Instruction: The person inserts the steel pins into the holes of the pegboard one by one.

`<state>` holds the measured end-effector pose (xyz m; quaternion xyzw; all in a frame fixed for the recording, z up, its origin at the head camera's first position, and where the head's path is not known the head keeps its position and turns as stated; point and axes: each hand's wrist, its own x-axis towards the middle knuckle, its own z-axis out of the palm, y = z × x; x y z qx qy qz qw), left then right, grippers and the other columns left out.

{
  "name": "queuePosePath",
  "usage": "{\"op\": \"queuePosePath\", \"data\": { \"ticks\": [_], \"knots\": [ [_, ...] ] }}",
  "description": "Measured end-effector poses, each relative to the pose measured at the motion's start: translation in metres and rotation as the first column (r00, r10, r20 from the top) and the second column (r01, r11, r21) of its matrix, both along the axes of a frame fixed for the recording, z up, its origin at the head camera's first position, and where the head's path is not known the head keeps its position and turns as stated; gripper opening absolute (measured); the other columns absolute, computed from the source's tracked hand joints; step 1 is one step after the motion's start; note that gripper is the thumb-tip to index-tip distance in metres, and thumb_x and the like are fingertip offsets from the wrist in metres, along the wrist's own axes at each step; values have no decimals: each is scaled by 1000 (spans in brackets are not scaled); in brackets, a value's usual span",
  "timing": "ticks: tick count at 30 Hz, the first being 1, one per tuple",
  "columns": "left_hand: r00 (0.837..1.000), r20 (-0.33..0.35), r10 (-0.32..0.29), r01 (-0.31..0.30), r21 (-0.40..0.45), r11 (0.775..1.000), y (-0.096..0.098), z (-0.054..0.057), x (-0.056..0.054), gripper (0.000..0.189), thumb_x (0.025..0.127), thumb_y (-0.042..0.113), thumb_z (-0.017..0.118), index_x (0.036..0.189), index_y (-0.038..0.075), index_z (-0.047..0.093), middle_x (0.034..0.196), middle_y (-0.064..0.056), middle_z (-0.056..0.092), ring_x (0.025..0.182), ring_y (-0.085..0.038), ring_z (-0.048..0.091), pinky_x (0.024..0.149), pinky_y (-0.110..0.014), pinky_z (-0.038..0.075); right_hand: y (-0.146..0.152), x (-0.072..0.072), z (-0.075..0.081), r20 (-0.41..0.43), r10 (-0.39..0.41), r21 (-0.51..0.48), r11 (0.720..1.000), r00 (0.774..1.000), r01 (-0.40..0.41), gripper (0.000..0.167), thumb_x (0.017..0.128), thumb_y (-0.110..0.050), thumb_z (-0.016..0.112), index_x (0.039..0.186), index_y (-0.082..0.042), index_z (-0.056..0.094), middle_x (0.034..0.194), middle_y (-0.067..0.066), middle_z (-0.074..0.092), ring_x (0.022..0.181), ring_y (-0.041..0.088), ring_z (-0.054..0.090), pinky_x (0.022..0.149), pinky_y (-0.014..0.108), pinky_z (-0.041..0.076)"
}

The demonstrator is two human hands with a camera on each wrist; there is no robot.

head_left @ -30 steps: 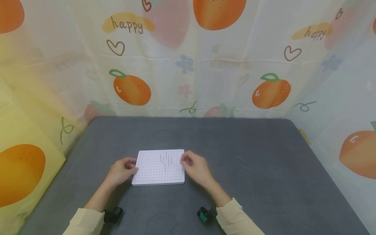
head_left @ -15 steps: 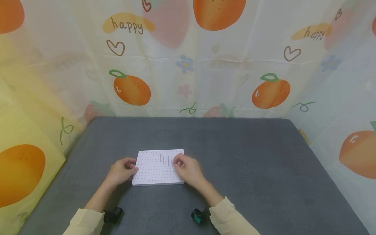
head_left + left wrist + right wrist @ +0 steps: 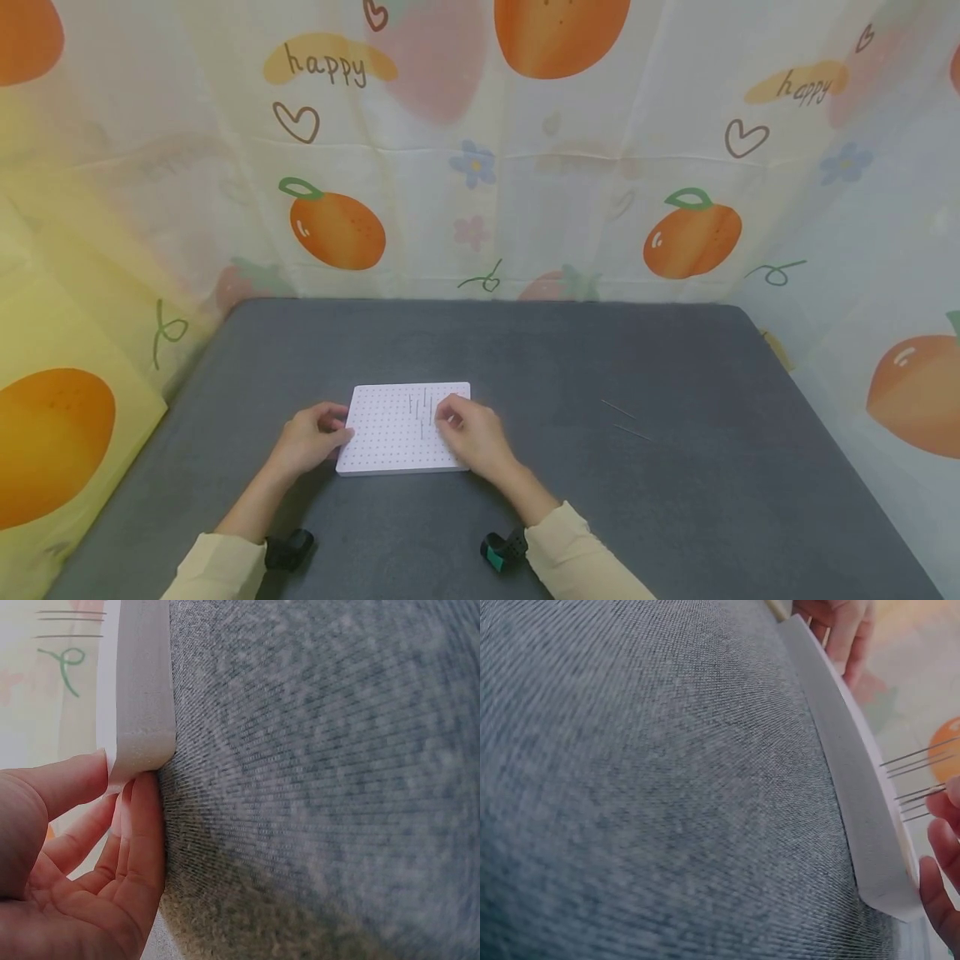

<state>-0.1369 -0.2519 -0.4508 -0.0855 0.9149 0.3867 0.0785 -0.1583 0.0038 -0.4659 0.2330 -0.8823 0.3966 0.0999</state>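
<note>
A white pegboard (image 3: 382,442) with rows of small holes lies on the table, several thin metal pins (image 3: 422,429) standing upright in it. My left hand (image 3: 309,437) grips its left edge; in the left wrist view the thumb (image 3: 75,784) lies on the top face and the fingers (image 3: 142,847) are at the side and underneath. Over the board's right part, my right hand (image 3: 476,433) pinches a thin metal pin (image 3: 922,793) between thumb and forefinger, beside the standing ones. The pin's lower end is hard to make out. Another fingertip rests by the board's edge.
Two loose thin pins (image 3: 632,432) lie on the dark grey table (image 3: 712,500), to the right of the board. A patterned cloth (image 3: 562,200) hangs behind the table and along its sides. Each wrist wears a black strap device (image 3: 288,550).
My right hand has moved left from beyond the board's right edge to over its right part, close to the standing pins. The left hand and the board have stayed put.
</note>
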Motion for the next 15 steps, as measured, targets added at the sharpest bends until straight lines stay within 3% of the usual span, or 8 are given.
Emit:
{"op": "queuePosePath", "data": {
  "ticks": [10, 15],
  "knots": [
    [1000, 1, 1, -1, 1, 1000, 0, 1, 0, 42, 85, 15, 64, 122, 0, 51, 100, -17, 59, 73, -19, 58, 65, -33, 54, -2, 0, -2, 6, 2, 66, 998, 1000, -2, 5, 83, -13, 59, 85, -17, 63, 81, -5, 65, 70, 7, 55, 63, 19, 45],
    [1000, 3, -1, 1, -1, 1000, -1, 0, 0, 42, 85, 15, 63, 122, 0, 51, 101, -18, 59, 73, -19, 59, 65, -33, 54, -2, 0, -4, -33, 0, 85, 996, 999, 2, 5, 82, -13, 60, 82, -17, 62, 77, -6, 64, 67, 7, 54, 61, 19, 44]
  ]
}}
